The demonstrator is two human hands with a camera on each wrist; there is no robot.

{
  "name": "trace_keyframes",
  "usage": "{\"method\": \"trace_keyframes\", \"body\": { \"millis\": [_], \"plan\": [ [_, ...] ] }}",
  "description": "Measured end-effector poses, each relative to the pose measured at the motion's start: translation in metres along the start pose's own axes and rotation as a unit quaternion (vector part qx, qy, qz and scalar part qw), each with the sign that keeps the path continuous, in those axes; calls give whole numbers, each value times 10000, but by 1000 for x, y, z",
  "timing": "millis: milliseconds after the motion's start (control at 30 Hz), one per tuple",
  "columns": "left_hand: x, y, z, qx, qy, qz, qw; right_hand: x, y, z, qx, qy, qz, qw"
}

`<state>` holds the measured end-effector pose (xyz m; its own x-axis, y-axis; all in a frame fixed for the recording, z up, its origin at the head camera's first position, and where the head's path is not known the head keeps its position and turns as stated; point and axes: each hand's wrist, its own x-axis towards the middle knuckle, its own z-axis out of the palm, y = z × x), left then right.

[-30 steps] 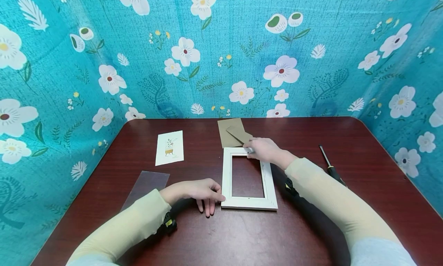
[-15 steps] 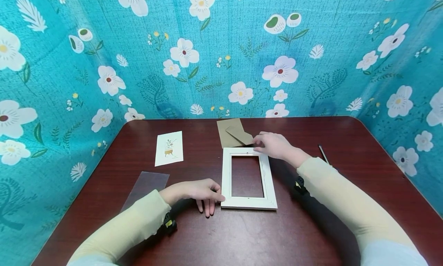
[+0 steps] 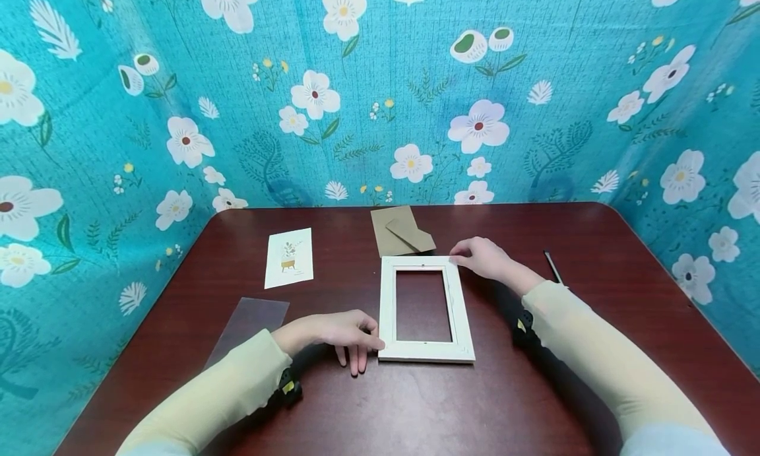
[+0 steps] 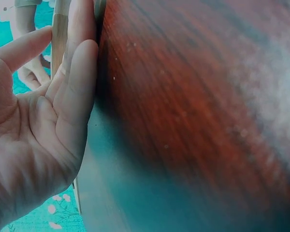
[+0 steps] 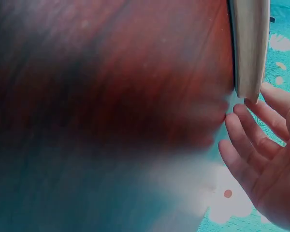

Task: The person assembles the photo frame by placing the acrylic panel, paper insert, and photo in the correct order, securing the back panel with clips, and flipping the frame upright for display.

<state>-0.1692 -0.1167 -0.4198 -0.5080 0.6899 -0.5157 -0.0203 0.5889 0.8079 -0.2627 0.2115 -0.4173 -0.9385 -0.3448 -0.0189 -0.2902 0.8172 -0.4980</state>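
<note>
A white picture frame (image 3: 426, 352), without its backing, lies flat on the dark red table, the tabletop showing through its opening. My left hand (image 3: 347, 334) is at its near left corner, thumb on the edge and the other fingers down beside it. In the left wrist view the thumb and fingers (image 4: 82, 72) lie on either side of the frame's edge (image 4: 59, 43). My right hand (image 3: 488, 259) pinches the far right corner between thumb and index finger. The right wrist view shows that corner (image 5: 250, 58) between the fingertips, with the other fingers loosely bent.
Behind the frame lies a brown backing board (image 3: 388, 235) with its stand flap. A botanical print (image 3: 289, 258) lies at the back left, and a clear sheet (image 3: 249, 324) nearer, partly under the left arm. A screwdriver (image 3: 553, 266) lies right, half hidden by the right sleeve.
My right hand has drawn back from the top bar of the frame and moved right, onto its far right corner. The left hand and the frame have stayed in place.
</note>
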Motion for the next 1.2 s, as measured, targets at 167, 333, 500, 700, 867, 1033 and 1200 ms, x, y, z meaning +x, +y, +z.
{"method": "trace_keyframes", "body": {
  "millis": [167,333,500,700,867,1033,1200],
  "plan": [
    [0,1,1,37,-5,23,10000,3,5,4,587,-130,65,9982],
    [0,0,2,56,-1,41,10000,5,7,4,1337,-494,486,9886],
    [0,0,1,89,57,70,9999,7,9,3,1708,-736,707,9800],
    [-4,1,-1,203,170,193,9995,7,10,3,1939,-873,935,9727],
    [-17,2,-13,674,568,658,9939,6,9,4,1914,-868,994,9726],
    [-36,-3,-32,1050,1315,1037,9803,9,9,2,1946,-877,1014,9717],
    [-58,-18,-52,1365,2255,1014,9593,9,11,3,2039,-938,1077,9685]
  ]
}}
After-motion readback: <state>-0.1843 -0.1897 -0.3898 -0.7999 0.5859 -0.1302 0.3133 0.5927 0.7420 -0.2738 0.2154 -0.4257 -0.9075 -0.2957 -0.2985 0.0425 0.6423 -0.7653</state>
